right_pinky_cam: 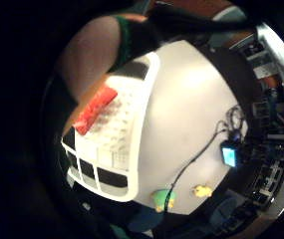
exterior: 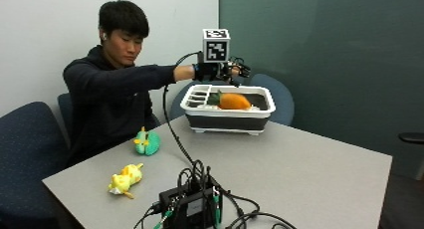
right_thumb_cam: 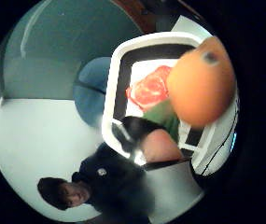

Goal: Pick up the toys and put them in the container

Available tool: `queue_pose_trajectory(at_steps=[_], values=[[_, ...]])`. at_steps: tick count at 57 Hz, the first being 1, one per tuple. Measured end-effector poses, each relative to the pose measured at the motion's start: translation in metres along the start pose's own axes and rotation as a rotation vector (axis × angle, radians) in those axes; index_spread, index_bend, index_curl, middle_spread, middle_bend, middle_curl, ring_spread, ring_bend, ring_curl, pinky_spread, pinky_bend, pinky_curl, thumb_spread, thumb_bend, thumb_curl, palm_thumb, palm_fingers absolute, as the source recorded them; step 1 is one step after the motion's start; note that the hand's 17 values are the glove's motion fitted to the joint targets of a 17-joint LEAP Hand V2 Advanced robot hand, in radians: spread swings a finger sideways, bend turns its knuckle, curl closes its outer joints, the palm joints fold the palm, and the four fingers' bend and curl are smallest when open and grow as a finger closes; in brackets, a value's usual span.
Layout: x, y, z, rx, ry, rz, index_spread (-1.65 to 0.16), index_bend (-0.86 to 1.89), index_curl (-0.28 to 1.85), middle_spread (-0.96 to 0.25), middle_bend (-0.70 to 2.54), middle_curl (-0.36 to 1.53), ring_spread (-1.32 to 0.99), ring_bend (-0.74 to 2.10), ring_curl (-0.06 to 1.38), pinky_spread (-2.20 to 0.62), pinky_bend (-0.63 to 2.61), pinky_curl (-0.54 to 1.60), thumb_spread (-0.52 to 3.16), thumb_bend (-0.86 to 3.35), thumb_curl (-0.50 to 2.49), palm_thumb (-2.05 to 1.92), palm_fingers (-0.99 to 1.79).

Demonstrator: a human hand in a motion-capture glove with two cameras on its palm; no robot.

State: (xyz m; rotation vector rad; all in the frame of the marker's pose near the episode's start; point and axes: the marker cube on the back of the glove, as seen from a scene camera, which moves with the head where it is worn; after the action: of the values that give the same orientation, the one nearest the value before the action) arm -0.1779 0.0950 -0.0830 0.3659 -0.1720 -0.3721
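Note:
My gloved right hand point(exterior: 222, 69) hovers just above the white-rimmed, dark-sided container point(exterior: 228, 120) with its fingers spread and nothing in them. Below it an orange carrot toy point(exterior: 233, 100) with green leaves lies in the container, apart from the hand. It looms close in the thumb side view as the carrot toy point(right_thumb_cam: 201, 81), over the container's rim point(right_thumb_cam: 111, 93). A red toy point(right_pinky_cam: 95, 109) lies on the container's slatted floor, also showing as the red toy point(right_thumb_cam: 149, 91). On the table sit a green plush toy point(exterior: 147, 142) and a yellow plush toy point(exterior: 126, 179).
A black box with a bundle of cables point(exterior: 192, 201) sits at the table's near edge, and a cable runs from it up to the hand. Blue chairs point(exterior: 26, 134) stand around the grey table point(exterior: 311, 164). The container stands at the far table edge.

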Motion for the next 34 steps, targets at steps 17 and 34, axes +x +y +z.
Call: queue_pose_trajectory(at_steps=[17, 34], values=[[0.131, 0.138, -0.062, 0.034, -0.066, 0.205, -0.31, 0.18, 0.66, -0.03, 0.25, 0.5, -0.03, 0.18, 0.27, 0.05, 0.77, 0.4, 1.18, -0.01, 0.45, 0.02, -0.1], [0.256, 0.287, 0.008, -0.289, 0.131, 0.602, -0.3, 0.17, 0.57, -0.02, 0.18, 0.45, -0.02, 0.14, 0.26, 0.06, 0.7, 0.36, 1.38, 0.12, 0.44, 0.29, -0.11]])
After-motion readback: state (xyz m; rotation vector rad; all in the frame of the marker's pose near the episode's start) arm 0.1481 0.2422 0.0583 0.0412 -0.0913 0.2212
